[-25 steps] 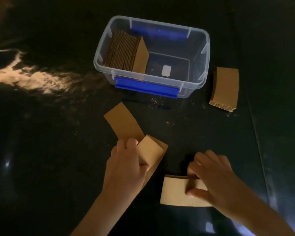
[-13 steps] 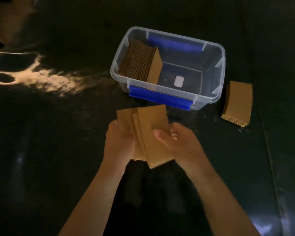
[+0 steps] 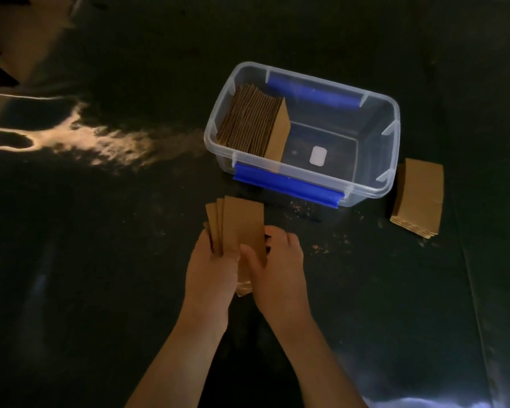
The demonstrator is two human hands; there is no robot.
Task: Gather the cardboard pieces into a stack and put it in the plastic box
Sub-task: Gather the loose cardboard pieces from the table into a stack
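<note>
Both hands hold a small fanned bunch of brown cardboard pieces (image 3: 242, 222) upright above the dark table. My left hand (image 3: 212, 269) grips its left side and my right hand (image 3: 277, 266) grips its right side, thumb on the front piece. Behind them stands the clear plastic box (image 3: 392, 160) with blue handles. Inside it, a row of cardboard pieces (image 3: 253, 122) stands on edge against the left end; the right part of the box shows only a white label. A flat cardboard stack (image 3: 418, 198) lies on the table to the right of the box.
The table (image 3: 100, 260) is black and glossy, with a bright light reflection (image 3: 100, 145) at the left. Small cardboard crumbs (image 3: 318, 248) lie scattered in front of the box. A pale floor shows at the upper left corner.
One second ago the pieces lay apart on the table under separate hands. Both hands have lifted them and brought them together into one bunch, now more closely aligned than half a second ago.
</note>
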